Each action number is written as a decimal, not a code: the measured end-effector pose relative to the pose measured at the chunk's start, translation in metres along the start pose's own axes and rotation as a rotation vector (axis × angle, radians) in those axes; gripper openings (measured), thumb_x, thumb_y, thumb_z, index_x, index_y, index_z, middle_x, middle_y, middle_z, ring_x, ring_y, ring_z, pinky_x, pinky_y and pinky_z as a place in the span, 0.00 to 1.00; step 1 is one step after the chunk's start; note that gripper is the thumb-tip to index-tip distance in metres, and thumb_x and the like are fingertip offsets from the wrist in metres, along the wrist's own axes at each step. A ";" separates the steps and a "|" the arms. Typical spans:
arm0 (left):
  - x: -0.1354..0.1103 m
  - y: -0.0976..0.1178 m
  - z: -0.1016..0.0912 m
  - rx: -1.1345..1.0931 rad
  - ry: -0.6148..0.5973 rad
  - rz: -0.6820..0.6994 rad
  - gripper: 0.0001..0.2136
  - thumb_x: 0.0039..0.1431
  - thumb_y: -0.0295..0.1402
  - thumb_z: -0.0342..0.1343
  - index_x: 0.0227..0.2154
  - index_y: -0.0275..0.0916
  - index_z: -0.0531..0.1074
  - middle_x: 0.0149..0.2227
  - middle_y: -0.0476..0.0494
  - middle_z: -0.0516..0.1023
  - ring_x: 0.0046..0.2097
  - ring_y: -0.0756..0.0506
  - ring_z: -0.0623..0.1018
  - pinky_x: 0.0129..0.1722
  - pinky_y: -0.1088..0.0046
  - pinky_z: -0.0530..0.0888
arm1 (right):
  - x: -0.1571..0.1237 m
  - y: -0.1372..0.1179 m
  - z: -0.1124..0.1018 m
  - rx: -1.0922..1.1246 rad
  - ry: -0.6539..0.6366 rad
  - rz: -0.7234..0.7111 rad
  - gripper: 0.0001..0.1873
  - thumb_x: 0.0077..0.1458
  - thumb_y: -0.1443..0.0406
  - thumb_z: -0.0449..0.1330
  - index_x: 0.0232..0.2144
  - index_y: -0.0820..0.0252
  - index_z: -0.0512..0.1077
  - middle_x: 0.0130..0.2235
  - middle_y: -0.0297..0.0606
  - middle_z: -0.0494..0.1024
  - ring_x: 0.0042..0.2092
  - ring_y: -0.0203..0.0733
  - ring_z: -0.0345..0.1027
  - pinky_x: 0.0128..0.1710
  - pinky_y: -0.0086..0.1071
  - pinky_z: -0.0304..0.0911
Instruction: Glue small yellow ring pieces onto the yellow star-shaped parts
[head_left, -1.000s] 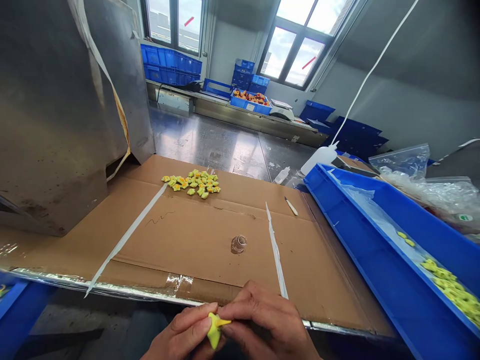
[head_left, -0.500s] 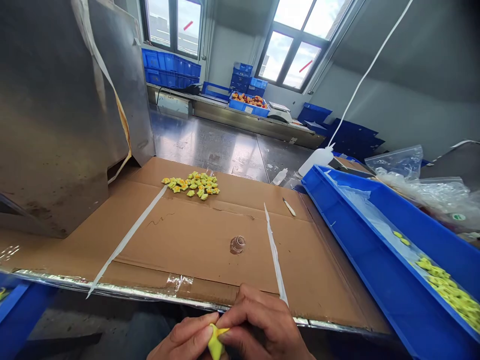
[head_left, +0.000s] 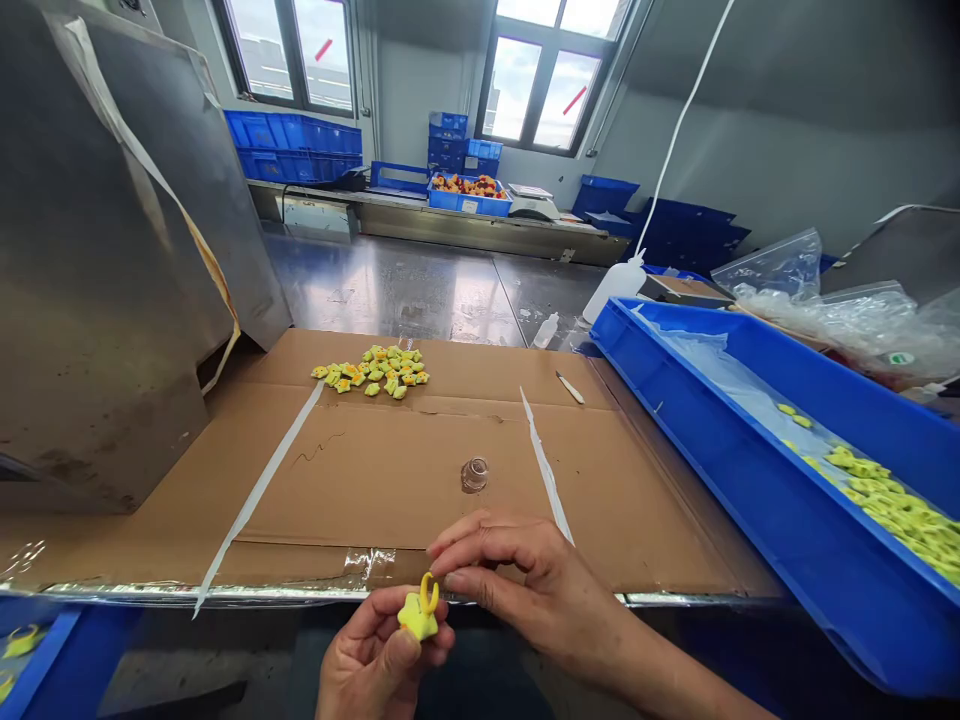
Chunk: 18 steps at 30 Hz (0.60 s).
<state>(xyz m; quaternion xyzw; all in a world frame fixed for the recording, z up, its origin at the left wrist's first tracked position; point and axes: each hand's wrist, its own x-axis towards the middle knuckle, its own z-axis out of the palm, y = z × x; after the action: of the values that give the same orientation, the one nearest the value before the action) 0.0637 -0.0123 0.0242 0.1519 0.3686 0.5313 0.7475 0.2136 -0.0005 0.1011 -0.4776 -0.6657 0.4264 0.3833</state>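
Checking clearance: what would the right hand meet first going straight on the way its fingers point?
Right hand: probably the yellow loop on the star-shaped piece held in the left hand. Depth is unclear; they may already touch.

Blue crates (head_left: 300,134) stand below two windows (head_left: 551,75).

Bare hands (head_left: 536,575), bare right forearm (head_left: 656,662)

brown cardboard (head_left: 390,460) bears yellow-green pieces (head_left: 394,369), a small cup (head_left: 474,474), apparently a knife (head_left: 571,389).
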 end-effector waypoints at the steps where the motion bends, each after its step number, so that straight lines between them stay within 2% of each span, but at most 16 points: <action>1: 0.000 0.000 0.000 0.000 0.006 -0.005 0.14 0.26 0.33 0.73 0.21 0.36 0.79 0.21 0.43 0.82 0.21 0.50 0.78 0.21 0.84 0.74 | -0.001 0.001 0.002 -0.003 0.001 0.038 0.08 0.54 0.72 0.60 0.33 0.56 0.77 0.37 0.35 0.78 0.39 0.38 0.70 0.38 0.31 0.65; 4: 0.000 0.000 0.001 -0.003 0.014 -0.004 0.14 0.27 0.32 0.73 0.21 0.35 0.78 0.21 0.43 0.82 0.21 0.50 0.78 0.21 0.83 0.75 | -0.003 0.004 0.007 0.003 0.034 0.170 0.04 0.54 0.68 0.61 0.29 0.60 0.76 0.30 0.34 0.76 0.32 0.37 0.68 0.30 0.29 0.63; 8: 0.001 -0.002 -0.001 0.011 -0.021 0.051 0.14 0.28 0.32 0.73 0.23 0.35 0.78 0.20 0.45 0.81 0.22 0.51 0.78 0.24 0.85 0.75 | -0.004 0.008 0.014 0.144 0.038 0.290 0.07 0.52 0.63 0.62 0.33 0.61 0.75 0.29 0.34 0.77 0.30 0.36 0.69 0.28 0.27 0.63; 11: 0.000 -0.005 -0.005 0.067 -0.042 0.153 0.13 0.30 0.29 0.72 0.25 0.36 0.79 0.24 0.44 0.82 0.27 0.49 0.80 0.31 0.82 0.76 | -0.003 0.008 0.016 0.098 0.049 0.291 0.07 0.49 0.65 0.64 0.33 0.60 0.76 0.27 0.32 0.75 0.28 0.33 0.67 0.27 0.25 0.61; 14: -0.003 -0.006 -0.007 0.169 -0.002 0.262 0.13 0.32 0.27 0.71 0.26 0.38 0.79 0.29 0.45 0.83 0.33 0.45 0.81 0.36 0.78 0.77 | -0.003 0.007 0.015 0.012 0.046 0.255 0.04 0.49 0.70 0.62 0.30 0.61 0.77 0.26 0.31 0.74 0.27 0.33 0.64 0.26 0.25 0.59; 18: -0.010 -0.005 -0.006 0.299 0.010 0.428 0.12 0.35 0.27 0.70 0.27 0.41 0.79 0.31 0.49 0.83 0.34 0.47 0.80 0.37 0.82 0.77 | -0.003 0.008 0.015 0.001 0.013 0.249 0.04 0.49 0.71 0.61 0.29 0.62 0.77 0.26 0.32 0.74 0.27 0.34 0.63 0.27 0.27 0.60</action>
<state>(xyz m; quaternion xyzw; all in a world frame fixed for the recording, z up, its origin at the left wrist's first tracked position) 0.0617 -0.0240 0.0206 0.3328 0.4063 0.6176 0.5855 0.2032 -0.0049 0.0887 -0.5592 -0.5986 0.4678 0.3318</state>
